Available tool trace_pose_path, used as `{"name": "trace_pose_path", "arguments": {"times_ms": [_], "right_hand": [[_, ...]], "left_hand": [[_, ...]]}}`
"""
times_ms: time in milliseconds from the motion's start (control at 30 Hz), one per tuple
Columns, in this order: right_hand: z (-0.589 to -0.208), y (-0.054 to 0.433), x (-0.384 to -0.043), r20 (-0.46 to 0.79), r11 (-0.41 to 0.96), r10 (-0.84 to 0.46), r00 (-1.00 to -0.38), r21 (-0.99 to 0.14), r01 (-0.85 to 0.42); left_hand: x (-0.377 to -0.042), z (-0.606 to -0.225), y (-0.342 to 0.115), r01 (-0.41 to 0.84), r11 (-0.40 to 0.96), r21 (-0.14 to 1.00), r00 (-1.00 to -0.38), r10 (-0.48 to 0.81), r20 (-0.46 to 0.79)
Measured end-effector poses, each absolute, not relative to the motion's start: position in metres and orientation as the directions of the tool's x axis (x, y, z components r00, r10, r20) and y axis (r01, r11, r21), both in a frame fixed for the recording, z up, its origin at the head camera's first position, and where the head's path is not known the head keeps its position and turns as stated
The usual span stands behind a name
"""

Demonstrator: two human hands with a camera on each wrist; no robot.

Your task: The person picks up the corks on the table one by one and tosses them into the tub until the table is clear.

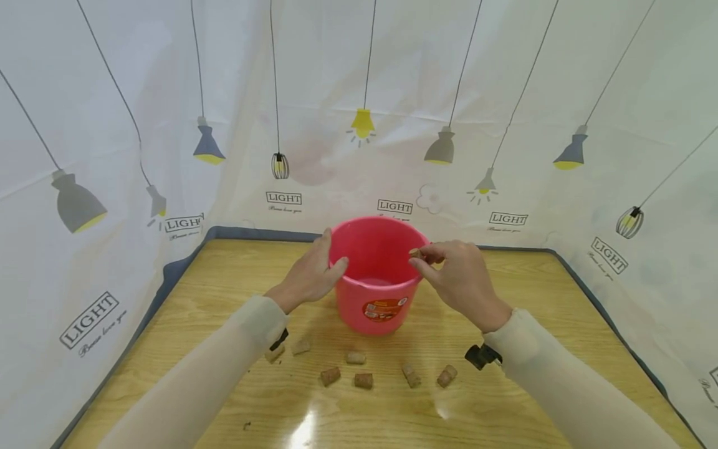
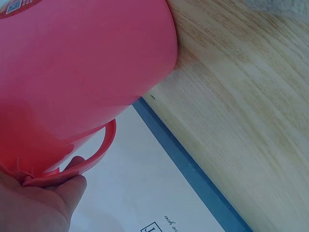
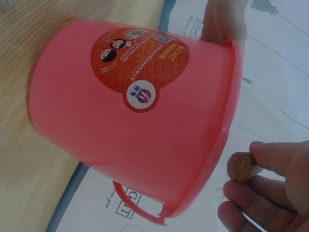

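Observation:
A pink plastic bucket (image 1: 381,305) with a round red label (image 3: 140,58) stands upright on the wooden table. My left hand (image 1: 314,268) grips it at the left rim, thumb over the edge. In the left wrist view, fingers of that hand (image 2: 43,198) curl by the rim and the pink side handle (image 2: 104,150). Between the thumb and fingers of my right hand (image 1: 462,274) a cork (image 3: 241,166) is pinched, held at the bucket's right rim, its end face showing in the right wrist view.
Several corks lie scattered in front of the bucket, among them a darker cork (image 1: 363,380), a cork (image 1: 447,375) to the right and a pale cork (image 1: 301,346) to the left. White cloth (image 1: 336,75) printed with lamps surrounds the table (image 1: 477,411).

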State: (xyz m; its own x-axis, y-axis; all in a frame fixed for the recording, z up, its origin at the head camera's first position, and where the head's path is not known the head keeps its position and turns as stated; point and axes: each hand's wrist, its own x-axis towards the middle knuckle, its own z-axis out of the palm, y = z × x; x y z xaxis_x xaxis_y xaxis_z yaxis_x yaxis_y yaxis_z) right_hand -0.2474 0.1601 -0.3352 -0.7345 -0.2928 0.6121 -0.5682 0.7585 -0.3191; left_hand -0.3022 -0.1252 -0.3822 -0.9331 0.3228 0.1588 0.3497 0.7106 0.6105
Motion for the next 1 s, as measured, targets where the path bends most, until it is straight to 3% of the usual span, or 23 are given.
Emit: {"name": "trace_pose_path", "arguments": {"times_ms": [533,1000], "right_hand": [[-0.337,0.151,-0.265,0.592,0.791,-0.307,-0.745,-0.276,-0.545],[-0.343,0.145,-0.270,0.531,0.820,-0.279,-0.800,-0.301,-0.487]], "left_hand": [[-0.302,-0.382,-0.126,0.358,0.710,0.607,-0.931,0.322,0.173],[-0.301,-0.381,-0.125,0.363,0.697,0.618,-0.928,0.332,0.170]]}}
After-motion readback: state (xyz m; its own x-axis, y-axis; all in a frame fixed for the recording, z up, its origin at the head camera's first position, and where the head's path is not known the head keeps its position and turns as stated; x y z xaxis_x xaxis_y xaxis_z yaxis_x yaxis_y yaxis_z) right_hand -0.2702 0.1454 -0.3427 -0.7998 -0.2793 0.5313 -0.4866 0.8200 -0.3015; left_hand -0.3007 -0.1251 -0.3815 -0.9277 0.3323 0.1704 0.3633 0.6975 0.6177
